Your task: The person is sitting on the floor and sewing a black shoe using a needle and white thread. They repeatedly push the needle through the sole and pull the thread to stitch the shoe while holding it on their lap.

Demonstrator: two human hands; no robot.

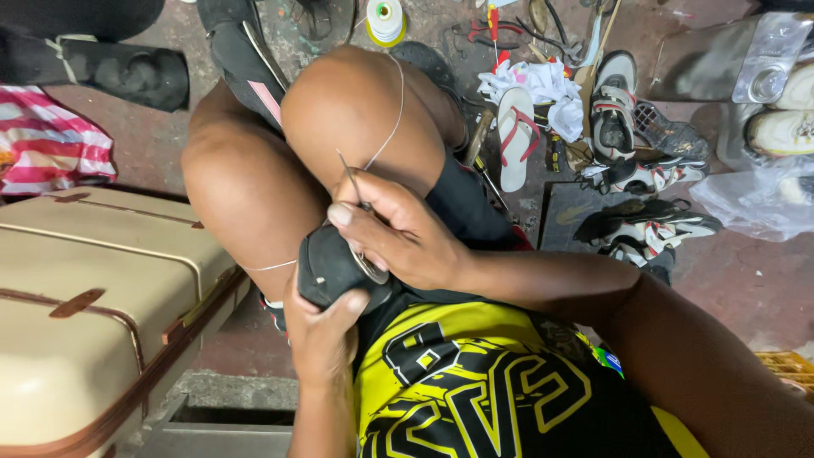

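I've little room: the cream suitcase (93, 314) hems in my left, scattered sneakers (644, 170) my right. My left hand (322, 335) clamps the black, rounded shoe (335, 267) against my lap below the knees, while my right hand (403, 237) pinches a thin awl (352, 180) trailing pale thread (386, 136).

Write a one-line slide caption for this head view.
Right hand works a stitching awl with thread into a black shoe steadied by the left hand against the knees.
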